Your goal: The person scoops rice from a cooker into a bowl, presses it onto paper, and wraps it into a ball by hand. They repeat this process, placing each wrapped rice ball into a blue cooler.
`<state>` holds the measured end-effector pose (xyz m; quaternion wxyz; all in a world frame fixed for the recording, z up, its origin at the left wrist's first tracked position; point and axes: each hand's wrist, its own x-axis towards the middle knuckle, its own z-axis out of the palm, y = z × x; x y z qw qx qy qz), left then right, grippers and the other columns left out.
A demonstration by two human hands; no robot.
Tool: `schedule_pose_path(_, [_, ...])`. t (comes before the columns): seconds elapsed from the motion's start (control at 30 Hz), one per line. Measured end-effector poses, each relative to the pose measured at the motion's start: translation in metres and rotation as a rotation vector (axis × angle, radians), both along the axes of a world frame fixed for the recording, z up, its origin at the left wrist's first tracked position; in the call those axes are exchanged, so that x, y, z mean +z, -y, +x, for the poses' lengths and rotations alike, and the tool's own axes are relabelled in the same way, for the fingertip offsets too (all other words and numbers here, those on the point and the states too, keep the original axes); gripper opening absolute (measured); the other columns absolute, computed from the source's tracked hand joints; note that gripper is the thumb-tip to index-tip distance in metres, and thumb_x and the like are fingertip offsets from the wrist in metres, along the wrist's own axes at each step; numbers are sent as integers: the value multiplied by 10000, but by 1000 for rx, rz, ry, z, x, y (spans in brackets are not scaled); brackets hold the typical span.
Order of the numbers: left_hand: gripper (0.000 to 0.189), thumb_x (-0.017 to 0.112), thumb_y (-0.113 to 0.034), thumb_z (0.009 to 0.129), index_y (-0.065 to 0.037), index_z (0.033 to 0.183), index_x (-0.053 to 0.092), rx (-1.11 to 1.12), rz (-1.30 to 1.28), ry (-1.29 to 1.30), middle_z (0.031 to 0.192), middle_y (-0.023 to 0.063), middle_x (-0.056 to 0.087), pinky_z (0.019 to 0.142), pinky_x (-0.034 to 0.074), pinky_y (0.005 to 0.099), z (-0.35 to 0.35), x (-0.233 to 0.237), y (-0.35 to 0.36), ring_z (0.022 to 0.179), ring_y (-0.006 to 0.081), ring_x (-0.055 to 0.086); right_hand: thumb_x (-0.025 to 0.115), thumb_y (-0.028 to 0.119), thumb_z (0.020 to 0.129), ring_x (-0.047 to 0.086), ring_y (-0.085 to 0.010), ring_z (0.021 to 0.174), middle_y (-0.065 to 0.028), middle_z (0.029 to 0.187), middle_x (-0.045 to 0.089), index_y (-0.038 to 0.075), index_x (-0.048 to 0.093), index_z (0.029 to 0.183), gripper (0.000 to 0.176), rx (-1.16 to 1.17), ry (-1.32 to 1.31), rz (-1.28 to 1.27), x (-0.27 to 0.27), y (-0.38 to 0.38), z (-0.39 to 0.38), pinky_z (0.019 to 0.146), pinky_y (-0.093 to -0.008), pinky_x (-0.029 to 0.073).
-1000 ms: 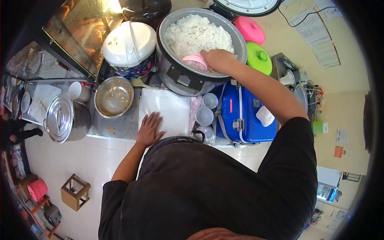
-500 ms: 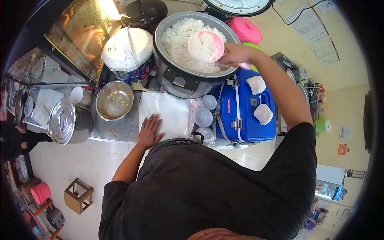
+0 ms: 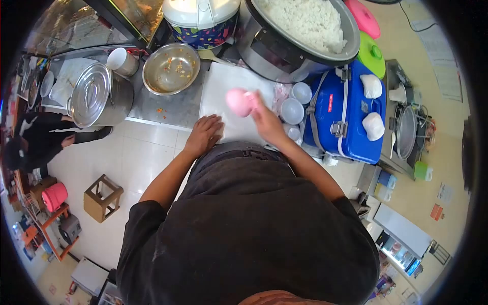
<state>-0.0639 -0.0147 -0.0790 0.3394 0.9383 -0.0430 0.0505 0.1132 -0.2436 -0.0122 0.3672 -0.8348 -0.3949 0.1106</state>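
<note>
My right hand grips the handle of a pink scoop, slightly blurred. The scoop's rounded underside faces me above the stack of white paper sheets; whatever is inside it is hidden. My left hand lies at the lower left edge of the paper, fingers stretched out over it. Beyond the paper stands a large rice cooker, open and holding white cooked rice. Clear plastic cups stand right of the paper.
A steel bowl with food scraps and a lidded steel pot stand on the left. On the right, two white wrapped bundles rest on a blue cooler box. A person is at far left, near a stool.
My right hand has brought the scoop from above the rice down toward me, over the paper, and turned its underside up. My left hand stays on the paper. My view has tilted down.
</note>
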Motion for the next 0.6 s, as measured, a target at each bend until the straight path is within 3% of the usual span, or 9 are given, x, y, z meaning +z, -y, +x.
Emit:
schedule_pose_path(0.07, [515, 766, -181, 870, -100, 1363, 640, 21, 15, 16, 1496, 116, 559, 1179, 356, 506, -9, -9, 8, 1439, 333, 467, 481, 84, 992, 695, -462, 859, -262, 1063, 648, 188, 208, 1680, 747, 157, 67, -434, -34, -8, -22, 755, -557, 571])
schedule_pose_path(0.17, [524, 776, -192, 872, -97, 1368, 638, 44, 30, 42, 1498, 120, 555, 1182, 353, 511, -10, -12, 9, 1444, 336, 461, 492, 72, 957, 700, -451, 837, -259, 1035, 652, 199, 211, 1680, 786, 135, 44, -568, -14, -25, -29, 753, -548, 575])
schedule_pose_path(0.27, [540, 799, -208, 862, -90, 1364, 639, 30, 19, 41, 1477, 142, 562, 1174, 367, 512, -8, -5, 6, 1429, 356, 473, 489, 74, 959, 707, -443, 825, -263, 1021, 656, 203, 221, 1679, 779, 116, 76, -565, -16, -24, -31, 747, -550, 574])
schedule_pose_path(0.37, [552, 826, -227, 843, -80, 1346, 651, 10, -31, 49, 1453, 167, 568, 1163, 389, 510, -13, -5, 1, 1411, 377, 485, 498, 127, 1012, 723, -442, 906, -275, 1106, 690, 185, 229, 1674, 717, 139, 20, -535, -26, -23, -24, 817, -529, 580])
schedule_pose_path(0.47, [534, 848, -229, 822, -73, 1303, 677, -47, -61, 56, 1425, 174, 576, 1149, 411, 500, -13, -3, -9, 1387, 383, 503, 503, 222, 1069, 712, -457, 1044, -280, 1235, 693, 163, 234, 1666, 658, -1, -132, -191, -29, -6, -2, 931, -504, 562])
schedule_pose_path(0.57, [461, 859, -210, 806, -69, 1222, 720, -105, -120, 62, 1381, 165, 603, 1141, 426, 485, -14, -2, -18, 1359, 374, 531, 506, 285, 1093, 676, -470, 1145, -280, 1293, 679, 137, 251, 1651, 631, -265, -319, 0, -2, 29, 22, 1007, -486, 528])
schedule_pose_path(0.6, [446, 867, -213, 799, -70, 1199, 730, -136, -130, 60, 1372, 165, 614, 1142, 427, 484, -14, -13, -25, 1353, 374, 540, 526, 257, 1079, 663, -491, 1149, -292, 1313, 661, 124, 259, 1644, 640, -354, -159, -45, 10, 43, 27, 1001, -494, 528])
